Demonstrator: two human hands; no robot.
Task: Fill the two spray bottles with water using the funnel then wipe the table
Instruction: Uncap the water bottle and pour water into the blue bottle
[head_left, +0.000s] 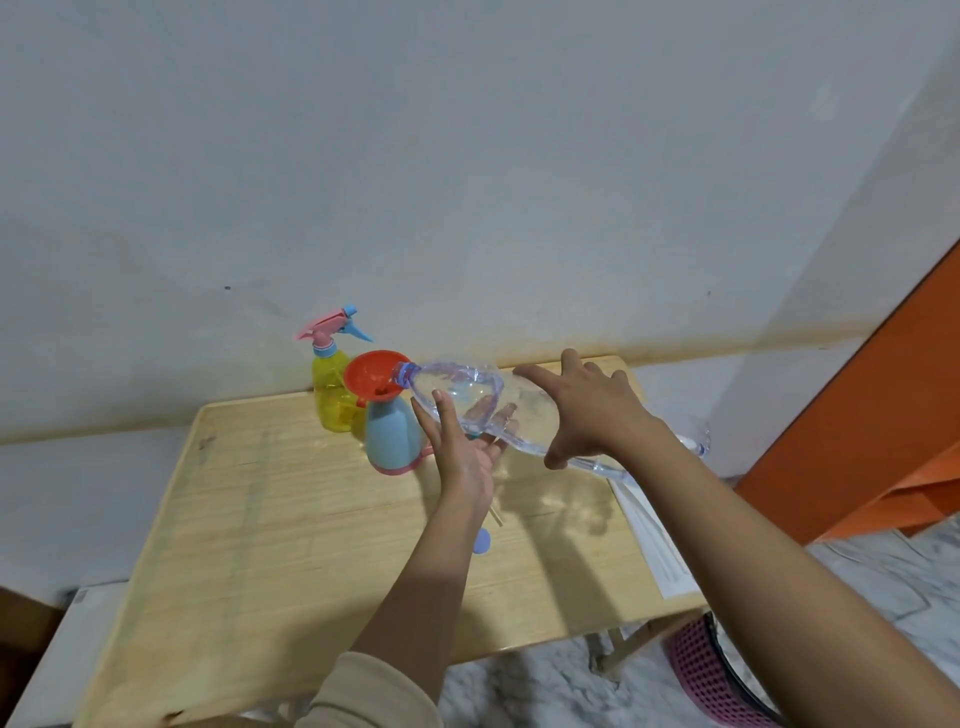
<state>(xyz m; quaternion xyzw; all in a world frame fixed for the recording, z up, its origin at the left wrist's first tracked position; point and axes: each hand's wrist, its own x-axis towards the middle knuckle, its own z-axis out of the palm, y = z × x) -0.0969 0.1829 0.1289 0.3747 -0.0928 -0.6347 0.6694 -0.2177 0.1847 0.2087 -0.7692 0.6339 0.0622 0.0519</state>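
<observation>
A clear plastic water bottle (470, 395) lies tilted, its mouth over the rim of an orange funnel (371, 375). The funnel sits in the neck of a light blue spray bottle (390, 434) with a pink base and no spray head. My left hand (465, 449) supports the water bottle from below. My right hand (582, 405) grips its rear part from above. Behind stands a yellow spray bottle (331, 392) with its pink and blue trigger head on. Everything rests on a light wooden table (260, 519).
A small blue cap (482, 541) and a thin stick lie on the table under my left forearm. White cloth or paper (654, 535) lies along the right edge. A pink basket (711, 675) stands on the floor at right, beside an orange panel (872, 431).
</observation>
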